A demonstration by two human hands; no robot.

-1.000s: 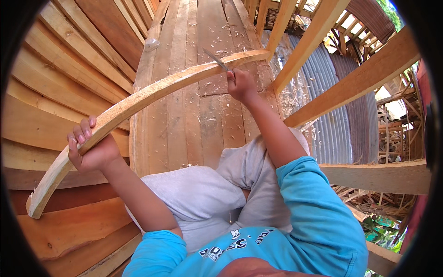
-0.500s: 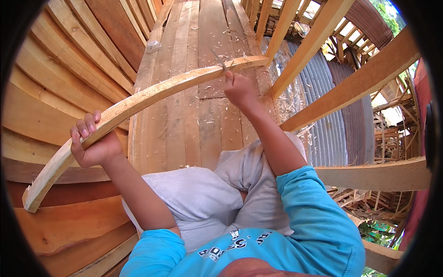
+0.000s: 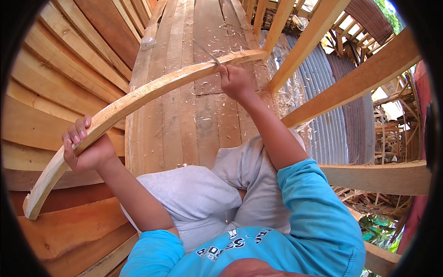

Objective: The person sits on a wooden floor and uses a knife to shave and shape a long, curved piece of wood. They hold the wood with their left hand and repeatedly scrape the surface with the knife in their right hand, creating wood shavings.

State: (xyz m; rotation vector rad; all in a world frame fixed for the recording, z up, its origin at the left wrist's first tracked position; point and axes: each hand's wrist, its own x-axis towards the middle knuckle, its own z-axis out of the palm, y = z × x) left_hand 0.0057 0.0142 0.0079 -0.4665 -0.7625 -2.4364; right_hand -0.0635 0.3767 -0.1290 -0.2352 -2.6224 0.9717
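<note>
A long wooden beam point(image 3: 138, 97), bowed in this view, slants across in front of me from the lower left to the upper right. My left hand point(image 3: 90, 150) is wrapped around it near its lower left end, fingers over the far edge. Close to its far right part, my right hand point(image 3: 236, 82) is closed on a knife whose thin, slightly blurred blade point(image 3: 206, 52) points up and left across the beam. The blade meets or crosses the wood just beside my fist; the handle is hidden inside my fingers.
Plank flooring point(image 3: 180, 134) strewn with wood shavings lies under the beam. Stacked boards point(image 3: 60, 101) line the left side. A small clear plastic item point(image 3: 147, 43) sits at the far left of the floor. Wooden posts point(image 3: 309, 41) and corrugated metal sheets point(image 3: 323, 101) stand on the right.
My left hand and the beam have shifted slightly left. My right hand with the knife has moved a little left and farther away along the beam.
</note>
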